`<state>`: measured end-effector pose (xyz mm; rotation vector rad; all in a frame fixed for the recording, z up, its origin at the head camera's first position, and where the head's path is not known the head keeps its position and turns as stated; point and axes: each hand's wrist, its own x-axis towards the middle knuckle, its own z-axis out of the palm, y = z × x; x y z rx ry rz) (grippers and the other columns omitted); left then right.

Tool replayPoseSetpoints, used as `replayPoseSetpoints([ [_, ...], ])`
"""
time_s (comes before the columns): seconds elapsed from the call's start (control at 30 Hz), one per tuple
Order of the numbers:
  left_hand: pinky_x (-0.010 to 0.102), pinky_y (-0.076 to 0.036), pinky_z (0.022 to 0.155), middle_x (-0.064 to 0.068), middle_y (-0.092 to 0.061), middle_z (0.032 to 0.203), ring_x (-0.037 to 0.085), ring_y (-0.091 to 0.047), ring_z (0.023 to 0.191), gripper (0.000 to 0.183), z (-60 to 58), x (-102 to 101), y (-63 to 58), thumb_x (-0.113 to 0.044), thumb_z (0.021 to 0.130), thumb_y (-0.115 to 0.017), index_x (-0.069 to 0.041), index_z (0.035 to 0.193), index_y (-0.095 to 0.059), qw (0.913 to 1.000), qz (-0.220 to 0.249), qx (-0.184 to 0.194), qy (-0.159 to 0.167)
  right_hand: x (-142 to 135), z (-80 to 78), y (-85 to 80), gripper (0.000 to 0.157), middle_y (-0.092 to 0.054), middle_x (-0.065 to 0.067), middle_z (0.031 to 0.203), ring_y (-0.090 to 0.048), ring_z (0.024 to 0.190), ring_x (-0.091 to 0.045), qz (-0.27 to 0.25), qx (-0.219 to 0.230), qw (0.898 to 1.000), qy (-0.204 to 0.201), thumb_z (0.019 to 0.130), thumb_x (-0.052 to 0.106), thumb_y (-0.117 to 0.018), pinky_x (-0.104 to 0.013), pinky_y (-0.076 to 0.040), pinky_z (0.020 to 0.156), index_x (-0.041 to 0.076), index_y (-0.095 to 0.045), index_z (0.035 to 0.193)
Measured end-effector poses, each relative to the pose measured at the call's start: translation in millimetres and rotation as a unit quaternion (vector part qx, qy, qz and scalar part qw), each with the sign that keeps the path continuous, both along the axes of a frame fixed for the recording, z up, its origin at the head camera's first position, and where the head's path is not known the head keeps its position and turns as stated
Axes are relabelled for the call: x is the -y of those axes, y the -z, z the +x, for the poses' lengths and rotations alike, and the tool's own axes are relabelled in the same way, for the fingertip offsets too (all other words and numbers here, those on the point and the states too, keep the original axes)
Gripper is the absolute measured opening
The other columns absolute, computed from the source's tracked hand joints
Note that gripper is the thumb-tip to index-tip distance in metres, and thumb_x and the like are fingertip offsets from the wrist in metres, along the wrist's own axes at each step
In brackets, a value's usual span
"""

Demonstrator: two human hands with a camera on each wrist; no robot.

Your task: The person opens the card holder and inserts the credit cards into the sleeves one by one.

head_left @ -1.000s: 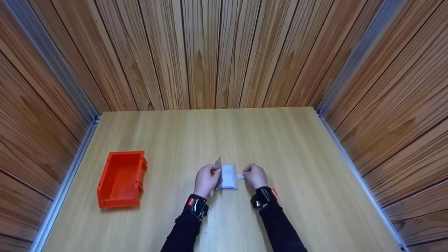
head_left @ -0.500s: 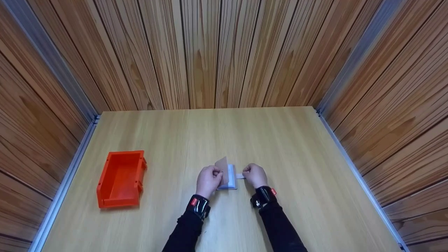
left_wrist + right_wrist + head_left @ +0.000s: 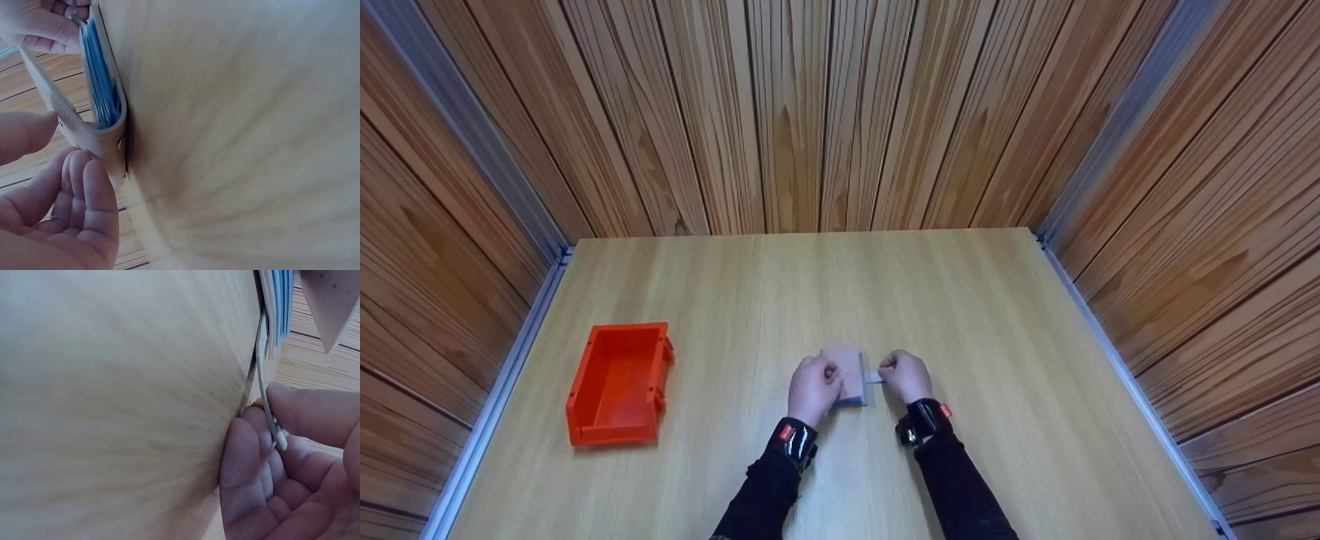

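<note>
A small pinkish-beige card holder [image 3: 849, 369] lies on the table between my hands. Its blue-edged inner sleeves [image 3: 101, 84] fan between the covers, and the front cover [image 3: 53, 90] stands partly lifted over them. My left hand [image 3: 814, 390] is at the spine side, thumb against that cover and curled fingers by the spine. With my right hand [image 3: 907, 376] I pinch the short closing strap [image 3: 263, 377], which sticks out from the right side of the holder, between thumb and finger close to the tabletop.
An orange-red open bin [image 3: 622, 386] stands on the left part of the table. Wood-plank walls [image 3: 795, 112] with metal corner rails [image 3: 1125, 375] close in the wooden table [image 3: 750, 292] at the back and sides.
My left hand has swung the front cover from nearly upright over to the right and down, so it now covers the white-blue sleeves. The right hand stays at the strap.
</note>
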<state>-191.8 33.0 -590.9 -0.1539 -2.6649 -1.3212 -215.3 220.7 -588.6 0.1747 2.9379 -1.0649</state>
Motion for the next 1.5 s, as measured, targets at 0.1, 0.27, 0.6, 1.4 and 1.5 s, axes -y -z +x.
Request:
replayPoseSetpoints([
  [0.1,0.039,-0.048,0.073,0.006,-0.057,0.082,0.022,-0.055,0.077,0.007,-0.8,-1.8,0.8,0.0,0.079,-0.073,-0.002,0.081,-0.067,0.9999,-0.013,0.001,0.004,0.0,0.1,-0.2,0.004,-0.065,-0.004,0.08,-0.059,0.076,-0.023,0.001,-0.001,1.0,0.001,0.081,0.005,-0.07,-0.039,-0.048,0.074,0.005,-0.066,0.082],
  [0.27,0.04,-0.048,0.072,0.007,-0.057,0.081,0.024,-0.056,0.076,0.006,-0.9,-4.0,2.5,0.0,0.08,-0.073,-0.001,0.08,-0.067,0.999,-0.04,-0.017,0.008,0.7,0.8,-0.8,0.003,-0.065,-0.005,0.08,-0.06,0.076,-0.023,0.001,-0.002,1.0,0.001,0.081,0.005,-0.069,-0.04,-0.048,0.074,0.004,-0.066,0.081],
  [0.6,0.042,-0.048,0.07,0.009,-0.057,0.081,0.027,-0.057,0.075,0.008,0.7,-4.2,1.0,0.001,0.077,-0.075,0.002,0.081,-0.068,0.9976,-0.056,-0.036,0.017,1.2,0.7,-1.0,0.005,-0.066,-0.006,0.081,-0.061,0.078,-0.024,0.001,0.001,1.0,-0.005,0.083,0.007,-0.068,-0.04,-0.049,0.073,0.002,-0.066,0.082],
  [1.4,0.044,-0.049,0.079,0.014,-0.061,0.089,0.032,-0.061,0.085,0.015,-1.2,-2.6,0.1,0.004,0.071,-0.077,0.004,0.083,-0.069,0.9957,-0.084,-0.019,0.034,-9.0,3.7,-7.9,0.013,-0.065,-0.005,0.082,-0.059,0.076,-0.021,-0.037,0.009,0.999,0.011,0.081,0.011,-0.071,-0.035,-0.048,0.071,0.001,-0.066,0.089],
  [1.5,0.044,-0.049,0.076,0.014,-0.061,0.087,0.032,-0.061,0.083,0.015,-1.3,-2.7,0.1,0.004,0.071,-0.077,0.004,0.084,-0.07,0.9955,-0.086,-0.019,0.034,-11.1,5.1,-11.4,0.013,-0.064,-0.004,0.08,-0.058,0.072,-0.019,-0.044,0.019,0.999,0.017,0.084,0.012,-0.069,-0.032,-0.047,0.065,0.001,-0.066,0.09],
])
